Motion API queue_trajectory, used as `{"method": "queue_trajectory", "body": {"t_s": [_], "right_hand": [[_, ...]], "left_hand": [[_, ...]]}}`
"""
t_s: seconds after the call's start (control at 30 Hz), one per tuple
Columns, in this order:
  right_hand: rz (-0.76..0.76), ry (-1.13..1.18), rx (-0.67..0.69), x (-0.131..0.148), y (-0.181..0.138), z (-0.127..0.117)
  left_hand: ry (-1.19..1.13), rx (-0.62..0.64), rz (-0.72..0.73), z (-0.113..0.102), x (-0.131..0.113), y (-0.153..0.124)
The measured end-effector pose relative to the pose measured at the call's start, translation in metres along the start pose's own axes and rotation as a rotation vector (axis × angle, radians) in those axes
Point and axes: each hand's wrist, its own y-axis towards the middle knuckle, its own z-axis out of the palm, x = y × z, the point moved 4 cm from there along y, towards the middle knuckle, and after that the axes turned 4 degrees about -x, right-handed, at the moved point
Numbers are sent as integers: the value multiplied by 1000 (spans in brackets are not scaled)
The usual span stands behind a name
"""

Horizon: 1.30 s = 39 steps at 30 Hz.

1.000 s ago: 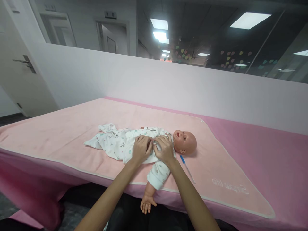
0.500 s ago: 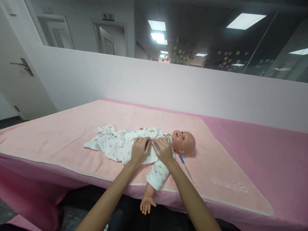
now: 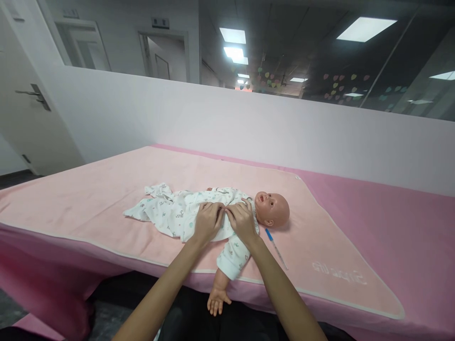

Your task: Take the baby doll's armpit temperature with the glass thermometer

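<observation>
A baby doll (image 3: 273, 209) lies on its back, its head to the right, dressed in a white printed outfit (image 3: 170, 213). On the doll's chest, my left hand (image 3: 209, 220) and my right hand (image 3: 241, 219) meet at the front of the outfit. Both sets of fingers are bent and pinched at the cloth, close together. Whether a snap or tie sits between the fingertips is too small to make out. One doll arm (image 3: 219, 293) hangs past the near edge of the table. Beside the doll's shoulder rests a thermometer with a blue cap (image 3: 276, 248).
A peach-coloured mat (image 3: 88, 189) covers much of the table, over a pink cloth (image 3: 408, 227). Behind it rises a white wall (image 3: 231, 118) with glass above. A door (image 3: 31, 104) stands at the left.
Both hands stay at the same place on the doll's chest, with hardly any visible finger movement. The whole view has shifted very slightly.
</observation>
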Motion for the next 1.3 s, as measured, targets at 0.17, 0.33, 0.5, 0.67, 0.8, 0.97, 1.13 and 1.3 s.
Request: {"method": "queue_trajectory", "body": {"t_s": [0.17, 0.33, 0.5, 0.67, 0.8, 0.97, 1.13, 1.3], "right_hand": [[-1, -1, -4, 2, 2, -2], [-11, 15, -27, 3, 1, -3], [-15, 50, -45, 4, 1, -3], [-3, 88, -59, 5, 1, -5], [-2, 120, -52, 10, 5, -5], [-135, 125, 93, 30, 19, 10], [-111, 137, 150, 37, 27, 25], [21, 238, 103, 32, 24, 27]], "left_hand": [[54, -75, -14, -8, 5, -5], [96, -98, -97, -25, 21, -13], [112, -53, -151, -32, 27, -19], [75, -51, -184, -31, 24, -20], [42, -56, -210, -30, 25, -20], [5, -46, -244, -29, 28, -21], [-66, -75, -295, -29, 34, -22], [-81, -83, -297, -29, 35, -22]]}}
